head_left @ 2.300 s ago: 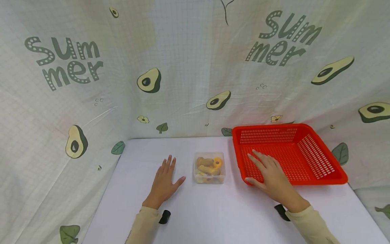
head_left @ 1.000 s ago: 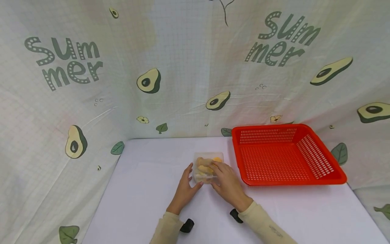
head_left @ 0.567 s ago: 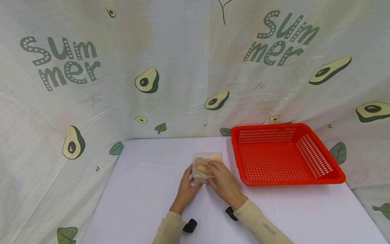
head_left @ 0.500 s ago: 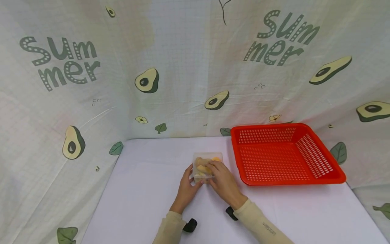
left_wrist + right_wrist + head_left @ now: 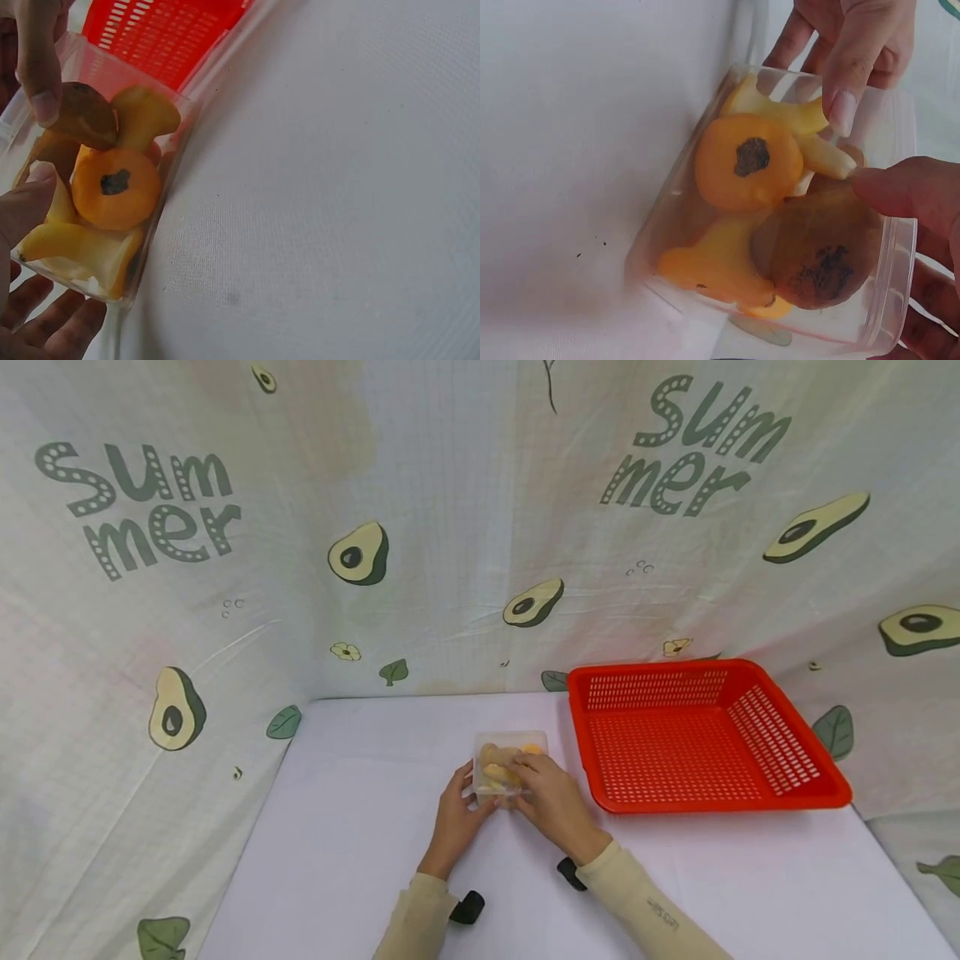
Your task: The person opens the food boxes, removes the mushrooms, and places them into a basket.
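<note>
A small clear plastic box (image 5: 486,783) stands on the white table in the head view. Through its walls show several rounded pieces, among them an orange piece (image 5: 116,189) with a dark spot, a brown piece (image 5: 821,247) and yellow waisted pieces (image 5: 724,259). From the left, my left hand (image 5: 456,825) grips the box, thumb on the near wall and fingers along the side. My right hand (image 5: 558,806) holds the right part, its fingers over the top and its thumb (image 5: 907,191) near the rim. Whether a lid covers the box I cannot tell.
A red plastic basket (image 5: 693,810) with slotted walls stands to the right of the box. The white tabletop (image 5: 375,760) ends at a printed cloth (image 5: 442,527) hanging behind it. Black wrist cameras (image 5: 467,907) sit under both wrists.
Both hands have come inward from either side and taken hold of the box; the right hand was over the basket's edge before. Over the last half second they have barely moved.
</note>
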`<state>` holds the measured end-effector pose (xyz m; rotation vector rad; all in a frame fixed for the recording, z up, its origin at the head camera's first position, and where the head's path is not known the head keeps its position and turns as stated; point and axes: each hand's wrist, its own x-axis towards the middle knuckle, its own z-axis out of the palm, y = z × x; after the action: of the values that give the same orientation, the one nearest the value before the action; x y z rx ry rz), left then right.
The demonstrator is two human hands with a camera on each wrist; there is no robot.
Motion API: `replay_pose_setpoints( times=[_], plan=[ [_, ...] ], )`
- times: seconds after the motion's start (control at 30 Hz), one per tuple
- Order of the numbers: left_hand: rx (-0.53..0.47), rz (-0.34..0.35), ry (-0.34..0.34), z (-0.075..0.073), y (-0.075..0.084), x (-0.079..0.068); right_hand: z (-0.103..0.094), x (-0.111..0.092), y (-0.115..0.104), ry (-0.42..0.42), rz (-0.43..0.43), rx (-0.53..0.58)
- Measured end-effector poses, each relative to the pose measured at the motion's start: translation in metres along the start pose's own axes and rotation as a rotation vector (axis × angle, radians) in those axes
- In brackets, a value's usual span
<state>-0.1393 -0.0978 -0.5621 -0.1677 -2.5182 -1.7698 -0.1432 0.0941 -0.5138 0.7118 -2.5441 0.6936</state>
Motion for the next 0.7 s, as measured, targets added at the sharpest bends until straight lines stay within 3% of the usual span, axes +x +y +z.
replay_pose_setpoints(
  times=[0.27,0.7],
  plan=[
    [-0.003,-0.002,0.003,0.000,-0.003,0.003,-0.005,0.002,0.004,-0.026,-0.039,-0.003],
    [0.016,-0.009,0.011,0.001,-0.004,0.002,-0.005,0.005,0.014,-0.001,-0.132,-0.032]
  ],
)
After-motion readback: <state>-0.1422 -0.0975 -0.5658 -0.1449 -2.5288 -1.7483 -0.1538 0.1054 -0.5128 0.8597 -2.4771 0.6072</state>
